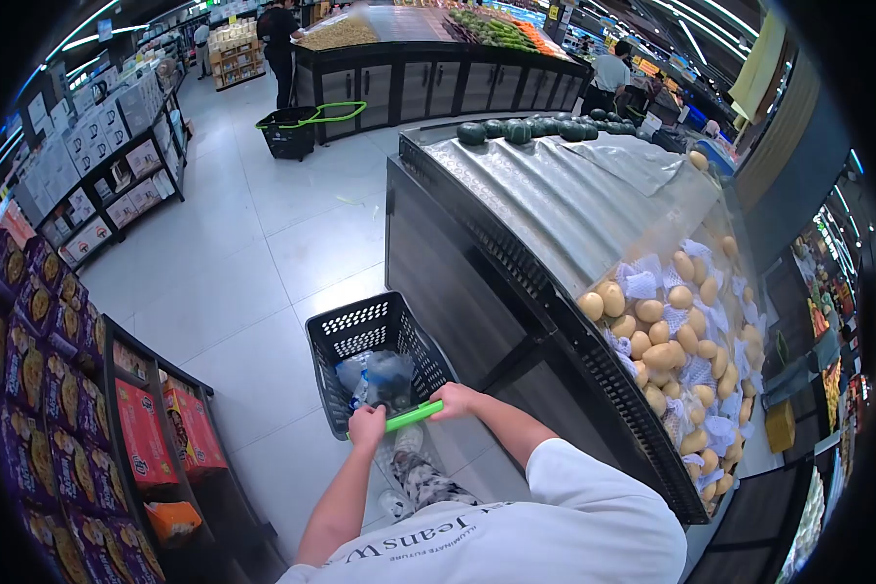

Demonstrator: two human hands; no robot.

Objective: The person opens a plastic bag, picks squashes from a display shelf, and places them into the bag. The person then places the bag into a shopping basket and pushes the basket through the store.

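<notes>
Both my hands are on the green handle (414, 417) of a black shopping basket (368, 316) that stands on the floor in front of me. My left hand (368, 426) is closed around the handle's left end. At its right end, my right hand (452, 400) is closed on the same bar. Inside the basket lies a clear plastic bag (389, 372) with blue and white parts; I cannot make out its contents. Perforated walls surround it on the sides.
On my right stands a produce stand (516, 195) with potatoes (662, 355) and dark green squashes (519, 131). Purple packages (44, 365) and red boxes (146, 433) fill shelves on my left. Ahead are another black basket (289, 136) and a person in dark clothes (278, 49).
</notes>
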